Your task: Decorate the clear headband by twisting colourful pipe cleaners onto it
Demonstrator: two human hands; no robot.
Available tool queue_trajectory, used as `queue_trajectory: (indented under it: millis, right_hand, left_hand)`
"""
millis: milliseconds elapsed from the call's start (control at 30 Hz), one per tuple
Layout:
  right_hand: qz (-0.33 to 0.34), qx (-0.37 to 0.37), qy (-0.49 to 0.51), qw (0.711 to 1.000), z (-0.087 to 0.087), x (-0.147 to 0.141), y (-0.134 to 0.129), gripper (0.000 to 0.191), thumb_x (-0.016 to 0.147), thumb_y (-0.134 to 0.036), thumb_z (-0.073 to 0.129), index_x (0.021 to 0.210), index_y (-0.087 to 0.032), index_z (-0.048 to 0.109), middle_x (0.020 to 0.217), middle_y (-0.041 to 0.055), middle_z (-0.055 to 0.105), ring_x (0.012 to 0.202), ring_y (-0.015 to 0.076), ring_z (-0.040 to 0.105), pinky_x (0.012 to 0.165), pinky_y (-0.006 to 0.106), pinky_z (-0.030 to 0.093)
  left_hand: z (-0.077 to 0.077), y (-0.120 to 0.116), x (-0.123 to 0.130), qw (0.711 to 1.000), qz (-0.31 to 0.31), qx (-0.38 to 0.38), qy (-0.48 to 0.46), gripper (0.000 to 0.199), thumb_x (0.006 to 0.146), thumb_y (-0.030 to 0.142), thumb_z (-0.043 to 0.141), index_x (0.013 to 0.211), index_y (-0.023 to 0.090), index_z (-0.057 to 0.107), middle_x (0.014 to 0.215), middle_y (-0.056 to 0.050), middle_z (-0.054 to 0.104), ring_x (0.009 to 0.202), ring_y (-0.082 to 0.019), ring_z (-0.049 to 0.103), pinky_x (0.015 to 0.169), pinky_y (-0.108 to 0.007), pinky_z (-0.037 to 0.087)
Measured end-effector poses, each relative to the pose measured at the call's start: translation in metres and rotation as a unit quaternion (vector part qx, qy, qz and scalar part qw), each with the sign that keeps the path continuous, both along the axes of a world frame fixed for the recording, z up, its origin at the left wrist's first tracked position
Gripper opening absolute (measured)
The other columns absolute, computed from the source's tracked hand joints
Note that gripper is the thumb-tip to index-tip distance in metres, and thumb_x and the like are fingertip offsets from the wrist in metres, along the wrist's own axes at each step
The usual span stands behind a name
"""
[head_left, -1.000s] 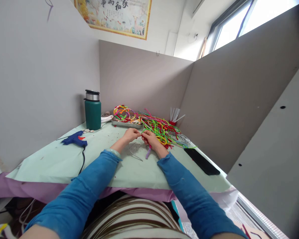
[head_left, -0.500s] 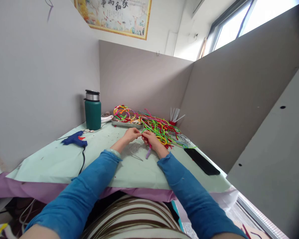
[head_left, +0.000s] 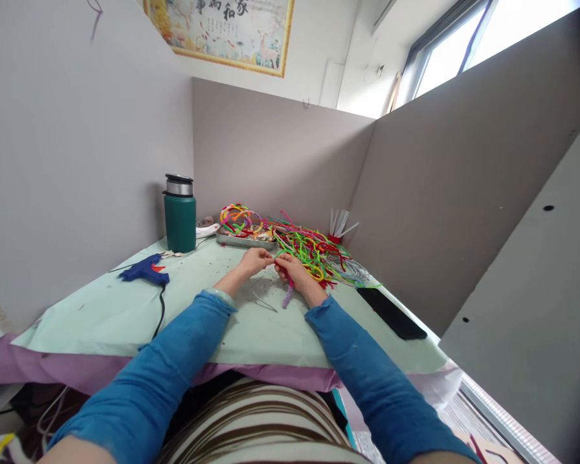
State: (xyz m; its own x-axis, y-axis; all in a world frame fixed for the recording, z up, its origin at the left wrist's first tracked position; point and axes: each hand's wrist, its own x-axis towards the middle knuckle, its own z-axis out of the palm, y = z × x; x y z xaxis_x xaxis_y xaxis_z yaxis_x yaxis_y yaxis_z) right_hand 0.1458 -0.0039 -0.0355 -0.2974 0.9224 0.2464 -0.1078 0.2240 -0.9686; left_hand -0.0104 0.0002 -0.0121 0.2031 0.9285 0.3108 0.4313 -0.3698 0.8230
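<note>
My right hand [head_left: 290,268] is closed around a fuzzy pipe cleaner [head_left: 287,297], whose pink and purple end hangs below the palm. Against its fingertips, my left hand [head_left: 257,260] is pinched shut; whatever lies between those fingers is too small to make out. Both hands are over the middle of the covered table, just in front of a heap of colourful pipe cleaners [head_left: 314,248]. A thin grey wire [head_left: 265,303] lies on the cover below the hands.
At the left are a blue glue gun [head_left: 147,269] with a cord and a green bottle [head_left: 180,222]. A metal tray [head_left: 246,242] holds twisted pipe cleaners. White sticks [head_left: 339,223] stand at the back right, and a black phone-like slab [head_left: 391,313] lies at right. Grey partitions [head_left: 280,142] enclose the table.
</note>
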Motion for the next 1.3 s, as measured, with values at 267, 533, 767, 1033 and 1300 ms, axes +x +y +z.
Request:
queue_trajectory:
  millis: [267, 533, 767, 1033, 1300]
  right_hand:
    - [-0.005, 0.010, -0.013, 1.000, -0.0011, 0.0013, 0.0009, 0.027, 0.068, -0.039, 0.066, 0.072, -0.019, 0.049, 0.056, -0.0062, 0.051, 0.039, 0.0042, 0.036, 0.036, 0.020, 0.023]
    - [-0.005, 0.021, -0.019, 1.000, -0.0014, 0.0008, 0.0009, 0.024, 0.069, -0.038, 0.064, 0.072, -0.018, 0.050, 0.057, -0.0060, 0.051, 0.038, 0.0039, 0.035, 0.036, 0.020, 0.022]
    - [-0.005, 0.014, -0.023, 1.000, 0.0005, 0.0004, -0.0010, 0.025, 0.069, -0.039, 0.064, 0.072, -0.019, 0.049, 0.057, -0.0062, 0.050, 0.039, 0.0041, 0.035, 0.036, 0.020, 0.022]
    - [-0.007, 0.026, -0.033, 0.999, -0.0004, 0.0006, -0.0006, 0.025, 0.069, -0.038, 0.064, 0.070, -0.019, 0.047, 0.056, -0.0056, 0.049, 0.039, 0.0047, 0.035, 0.036, 0.020, 0.023]
    - [-0.006, 0.027, -0.037, 0.999, 0.0005, 0.0006, -0.0027, 0.024, 0.070, -0.038, 0.063, 0.071, -0.019, 0.049, 0.057, -0.0053, 0.048, 0.040, 0.0052, 0.035, 0.036, 0.021, 0.023]
  left_hand:
    - [-0.0013, 0.0015, -0.0006, 1.000, 0.001, -0.012, 0.002, 0.025, 0.069, 0.037, 0.065, 0.074, 0.013, 0.066, 0.055, 0.002, 0.052, 0.046, -0.006, 0.035, 0.043, -0.020, 0.026]
    - [-0.0002, 0.0002, 0.0000, 0.999, 0.007, -0.012, 0.030, 0.017, 0.073, 0.029, 0.061, 0.077, 0.013, 0.063, 0.060, 0.001, 0.057, 0.043, -0.006, 0.038, 0.041, -0.019, 0.028]
    - [0.0013, -0.0010, 0.0009, 0.999, 0.024, 0.004, 0.031, 0.035, 0.073, 0.027, 0.063, 0.105, 0.013, 0.061, 0.061, 0.001, 0.060, 0.043, -0.007, 0.040, 0.042, -0.018, 0.030]
    - [-0.0020, 0.0047, 0.0004, 0.999, -0.038, 0.026, 0.022, 0.047, 0.076, 0.025, 0.059, 0.122, 0.017, 0.063, 0.076, -0.001, 0.066, 0.043, -0.005, 0.039, 0.043, -0.019, 0.034]
    - [-0.0005, 0.0033, 0.0010, 0.999, -0.004, 0.029, 0.044, 0.036, 0.074, 0.029, 0.062, 0.106, 0.014, 0.070, 0.078, -0.003, 0.068, 0.045, -0.006, 0.043, 0.044, -0.019, 0.036]
